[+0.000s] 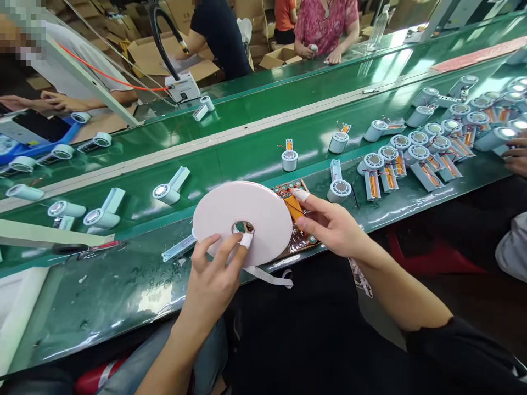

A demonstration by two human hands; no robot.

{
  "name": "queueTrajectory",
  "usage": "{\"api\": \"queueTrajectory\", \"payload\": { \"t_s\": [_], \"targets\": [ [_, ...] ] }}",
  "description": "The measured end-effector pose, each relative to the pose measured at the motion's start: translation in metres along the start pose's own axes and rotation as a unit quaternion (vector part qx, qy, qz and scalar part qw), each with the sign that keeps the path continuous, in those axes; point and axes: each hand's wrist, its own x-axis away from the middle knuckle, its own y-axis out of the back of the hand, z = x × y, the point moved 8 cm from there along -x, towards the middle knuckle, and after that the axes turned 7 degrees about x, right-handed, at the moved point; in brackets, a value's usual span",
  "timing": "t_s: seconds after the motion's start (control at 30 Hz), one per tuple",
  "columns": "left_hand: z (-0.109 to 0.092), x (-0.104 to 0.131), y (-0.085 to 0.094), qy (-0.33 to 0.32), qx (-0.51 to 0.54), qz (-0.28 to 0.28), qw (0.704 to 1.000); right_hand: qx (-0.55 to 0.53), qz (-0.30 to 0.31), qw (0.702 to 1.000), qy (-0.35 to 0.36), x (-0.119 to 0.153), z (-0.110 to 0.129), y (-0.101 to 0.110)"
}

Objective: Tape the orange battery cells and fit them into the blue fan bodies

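Observation:
A large pale roll of tape (222,208) stands tilted at the near table edge, a loose strip (269,277) curling from its underside. My left hand (220,263) lies against the roll's face, its fingers bent at the centre hole, one fingertip wrapped in white tape. Just right of the roll, my right hand (331,222) pinches an orange battery pack (293,207) between thumb and a white-wrapped forefinger. Beneath the pack, a shallow tray (302,241) holds small round parts; the roll hides its left side.
Pale blue round housings with handles (340,190) are scattered along the green conveyor (242,159), many crowded at the right. Other people stand across the belt, and a person's hand (516,156) is at the right edge. Red-handled scissors (99,248) lie at the left.

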Motion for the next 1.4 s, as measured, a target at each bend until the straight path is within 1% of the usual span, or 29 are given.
{"api": "queueTrajectory", "payload": {
  "t_s": [0.07, 0.13, 0.17, 0.23, 0.33, 0.37, 0.4, 0.43, 0.47, 0.5, 0.53, 0.57, 0.6, 0.63, 0.67, 0.7, 0.77, 0.8, 0.87, 0.9, 0.97, 1.0, 1.03, 1.07, 1.13, 1.2, 1.23, 1.33, 1.4],
  "targets": [
    [0.002, -0.005, 0.007, -0.013, -0.014, -0.001, 1.0, -0.02, 0.043, 0.998, -0.032, -0.003, -0.004, 0.003],
    [0.002, -0.011, 0.014, -0.016, -0.015, -0.015, 1.0, -0.077, 0.043, 0.995, -0.045, -0.007, -0.005, 0.003],
    [0.001, -0.014, 0.015, -0.011, -0.012, -0.022, 1.0, -0.118, 0.013, 0.992, -0.041, -0.008, -0.004, 0.003],
    [-0.005, -0.02, 0.013, 0.008, -0.003, -0.028, 1.0, -0.208, -0.099, 0.973, -0.026, -0.006, -0.003, -0.001],
    [-0.024, -0.023, 0.006, 0.028, 0.026, -0.054, 0.998, -0.304, -0.282, 0.91, -0.028, 0.012, -0.016, -0.014],
    [-0.032, -0.022, 0.004, 0.03, 0.044, -0.065, 0.996, -0.314, -0.313, 0.896, -0.036, 0.018, -0.021, -0.016],
    [-0.041, -0.019, 0.002, 0.031, 0.063, -0.069, 0.995, -0.309, -0.327, 0.892, -0.042, 0.022, -0.026, -0.013],
    [-0.049, -0.016, -0.002, 0.029, 0.081, -0.064, 0.994, -0.291, -0.334, 0.896, -0.043, 0.025, -0.03, -0.004],
    [-0.056, -0.012, -0.006, 0.024, 0.097, -0.049, 0.994, -0.262, -0.345, 0.901, -0.033, 0.028, -0.032, 0.013],
    [-0.061, -0.008, -0.01, 0.015, 0.113, -0.029, 0.993, -0.23, -0.362, 0.903, -0.014, 0.031, -0.032, 0.035],
    [-0.064, -0.005, -0.014, 0.007, 0.127, -0.007, 0.992, -0.198, -0.397, 0.896, 0.015, 0.035, -0.031, 0.061],
    [-0.064, -0.003, -0.019, 0.003, 0.138, 0.017, 0.99, -0.175, -0.438, 0.88, 0.046, 0.041, -0.028, 0.086],
    [-0.058, -0.004, -0.024, 0.009, 0.147, 0.04, 0.988, -0.157, -0.464, 0.869, 0.066, 0.046, -0.025, 0.104],
    [-0.049, -0.006, -0.029, 0.024, 0.156, 0.063, 0.985, -0.145, -0.465, 0.871, 0.071, 0.047, -0.021, 0.113],
    [-0.037, -0.011, -0.035, 0.041, 0.171, 0.087, 0.981, -0.139, -0.435, 0.888, 0.063, 0.045, -0.018, 0.112],
    [-0.025, -0.018, -0.041, 0.058, 0.195, 0.106, 0.973, -0.138, -0.377, 0.915, 0.044, 0.042, -0.014, 0.1],
    [-0.003, -0.034, -0.047, 0.089, 0.28, 0.112, 0.949, -0.157, -0.209, 0.965, -0.004, 0.038, -0.007, 0.054],
    [0.005, -0.042, -0.047, 0.102, 0.345, 0.094, 0.928, -0.177, -0.125, 0.976, -0.025, 0.04, -0.004, 0.027],
    [0.013, -0.052, -0.045, 0.131, 0.494, 0.045, 0.858, -0.222, 0.0, 0.974, -0.054, 0.052, 0.001, -0.016],
    [0.011, -0.054, -0.045, 0.142, 0.565, 0.026, 0.813, -0.24, 0.036, 0.968, -0.064, 0.058, 0.001, -0.03],
    [0.0, -0.053, -0.047, 0.154, 0.67, 0.011, 0.726, -0.259, 0.066, 0.961, -0.075, 0.066, -0.001, -0.042],
    [-0.006, -0.05, -0.049, 0.163, 0.697, 0.007, 0.698, -0.261, 0.07, 0.96, -0.079, 0.068, -0.003, -0.043],
    [-0.009, -0.048, -0.051, 0.177, 0.708, -0.001, 0.684, -0.26, 0.071, 0.959, -0.082, 0.069, -0.006, -0.043],
    [-0.01, -0.045, -0.051, 0.192, 0.706, -0.016, 0.682, -0.258, 0.074, 0.96, -0.086, 0.07, -0.009, -0.044],
    [-0.005, -0.041, -0.047, 0.212, 0.682, -0.062, 0.698, -0.243, 0.095, 0.96, -0.096, 0.069, -0.014, -0.046],
    [-0.001, -0.042, -0.035, 0.187, 0.65, -0.102, 0.729, -0.206, 0.149, 0.961, -0.103, 0.068, -0.016, -0.055],
    [-0.003, -0.045, -0.027, 0.155, 0.634, -0.109, 0.75, -0.18, 0.181, 0.961, -0.102, 0.068, -0.015, -0.06],
    [-0.023, -0.056, -0.006, 0.029, 0.592, -0.075, 0.802, -0.13, 0.256, 0.955, -0.078, 0.067, -0.01, -0.075],
    [-0.031, -0.058, -0.001, -0.009, 0.581, -0.047, 0.812, -0.145, 0.273, 0.949, -0.061, 0.067, -0.007, -0.081]
  ]
}}
